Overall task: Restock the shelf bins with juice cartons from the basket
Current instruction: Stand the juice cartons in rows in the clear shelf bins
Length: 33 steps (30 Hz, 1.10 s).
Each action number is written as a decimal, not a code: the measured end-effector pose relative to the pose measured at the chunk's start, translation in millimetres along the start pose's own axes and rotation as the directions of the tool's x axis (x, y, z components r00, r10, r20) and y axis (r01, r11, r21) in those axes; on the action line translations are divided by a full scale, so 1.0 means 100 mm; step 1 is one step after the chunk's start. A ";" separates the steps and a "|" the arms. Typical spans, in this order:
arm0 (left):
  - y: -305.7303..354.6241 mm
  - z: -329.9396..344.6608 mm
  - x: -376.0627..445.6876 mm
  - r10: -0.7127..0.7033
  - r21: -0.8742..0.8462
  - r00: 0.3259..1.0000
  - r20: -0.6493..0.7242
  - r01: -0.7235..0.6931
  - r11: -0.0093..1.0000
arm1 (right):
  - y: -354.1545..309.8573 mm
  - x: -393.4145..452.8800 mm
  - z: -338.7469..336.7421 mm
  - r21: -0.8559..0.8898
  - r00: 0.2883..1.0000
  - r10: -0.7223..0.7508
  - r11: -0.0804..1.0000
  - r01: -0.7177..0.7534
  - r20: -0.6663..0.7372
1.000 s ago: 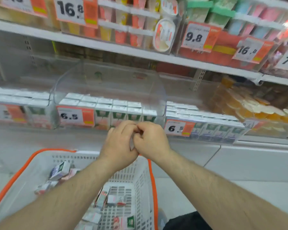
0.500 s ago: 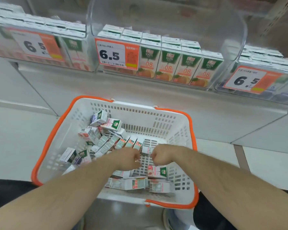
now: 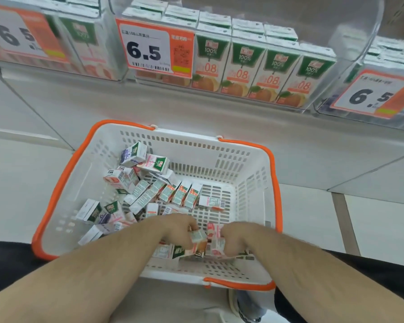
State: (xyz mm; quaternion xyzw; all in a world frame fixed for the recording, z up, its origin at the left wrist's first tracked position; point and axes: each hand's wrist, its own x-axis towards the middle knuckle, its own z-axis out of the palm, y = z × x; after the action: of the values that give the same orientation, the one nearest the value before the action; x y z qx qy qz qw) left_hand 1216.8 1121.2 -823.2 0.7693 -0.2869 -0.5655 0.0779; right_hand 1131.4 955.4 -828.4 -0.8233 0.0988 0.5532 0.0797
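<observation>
Store aisle, pale tiled floor (image 3: 16, 183), shelf (image 3: 149, 101) running along the top of the frame. Head view only.

Clear shelf bins up top: middle bin (image 3: 359, 43) has a front row of four orange juice cartons (image 3: 261, 71) standing upright, more rows behind them, back right part of the bin unfilled. Price tag (image 3: 154, 51) reading 6.5 is clipped to its front left. Left bin (image 3: 89, 43) and right bin (image 3: 401, 73) also hold cartons and carry 6.5 tags; both blurred.

White basket (image 3: 243, 164) with orange rim sits on the floor below the shelf, directly in front of the person. Loose pile of small cartons (image 3: 149, 190) inside, mostly left and centre, lying at all angles.

Both hands down in the basket at its near side. Left hand (image 3: 175, 231) has fingers curled round a small carton (image 3: 197, 237), orange-printed. Right hand (image 3: 237, 238) has fingers curled onto a pink-printed carton (image 3: 216, 249) just beside it. The two held cartons are touching or nearly so; can't tell which. More cartons lie flat under the hands.
</observation>
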 end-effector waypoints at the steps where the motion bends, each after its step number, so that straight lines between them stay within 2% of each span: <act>1: -0.02 -0.04 -0.05 -0.018 -0.145 1.000 -0.015 0.015 0.989 | 0.06 -0.08 -0.10 0.087 1.000 -0.010 0.996 0.011 -0.019; 4: -0.05 -0.25 -0.22 -0.054 -0.530 0.993 -0.105 -0.010 0.848 | 0.24 -0.36 -0.47 0.407 0.998 -0.043 0.911 0.057 -0.043; 7: 0.02 -0.51 -0.48 -0.033 -0.759 0.981 -0.194 -0.128 0.638 | 0.36 -0.63 -0.73 0.677 0.989 -0.057 0.723 0.138 -0.139; 10: 0.16 -0.80 -0.81 0.056 -0.849 0.955 -0.292 -0.286 0.445 | 0.38 -1.00 -0.99 0.799 0.965 -0.113 0.543 0.259 -0.237; 15: 0.39 -1.10 -1.38 0.129 -0.841 0.868 -0.480 -0.497 0.215 | 0.32 -1.71 -1.29 0.857 0.883 -0.248 0.241 0.455 -0.399; 17: 0.44 -1.19 -1.57 0.139 -0.806 0.831 -0.539 -0.557 0.203 | 0.27 -1.91 -1.38 0.837 0.843 -0.280 0.181 0.516 -0.459; 21: 0.49 -1.36 -1.89 0.178 -0.696 0.743 -0.645 -0.668 0.263 | 0.16 -2.18 -1.53 0.775 0.759 -0.304 0.095 0.625 -0.576; 22: 0.50 -1.40 -1.96 0.171 -0.679 0.721 -0.671 -0.691 0.248 | 0.15 -2.23 -1.56 0.768 0.741 -0.312 0.053 0.639 -0.595; 27: 0.49 -1.60 -2.20 0.137 -0.597 0.597 -0.791 -0.801 0.045 | 0.06 -2.25 -1.65 0.703 0.631 -0.317 -0.233 0.672 -0.708; 30: 0.46 -1.66 -2.24 0.084 -0.602 0.605 -0.792 -0.796 0.067 | -0.01 -2.25 -1.64 0.688 0.577 -0.376 -0.372 0.623 -0.725; 31: 0.43 -1.68 -2.22 0.081 -0.611 0.615 -0.784 -0.788 0.070 | -0.05 -2.26 -1.64 0.693 0.590 -0.363 -0.360 0.625 -0.721; 32: 0.40 -1.69 -2.21 0.086 -0.620 0.625 -0.776 -0.780 0.078 | -0.10 -2.27 -1.65 0.695 0.622 -0.310 -0.296 0.655 -0.719; 33: 0.38 -1.69 -2.20 0.092 -0.632 0.639 -0.764 -0.769 0.094 | -0.15 -2.27 -1.66 0.672 0.637 -0.226 -0.153 0.724 -0.737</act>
State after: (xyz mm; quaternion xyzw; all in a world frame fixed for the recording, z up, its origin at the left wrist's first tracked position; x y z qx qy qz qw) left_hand 1314.7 1172.0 -565.5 0.5494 -0.0804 -0.3129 0.7706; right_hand 1200.4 947.2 -554.8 -0.6029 0.1257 0.0928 0.7823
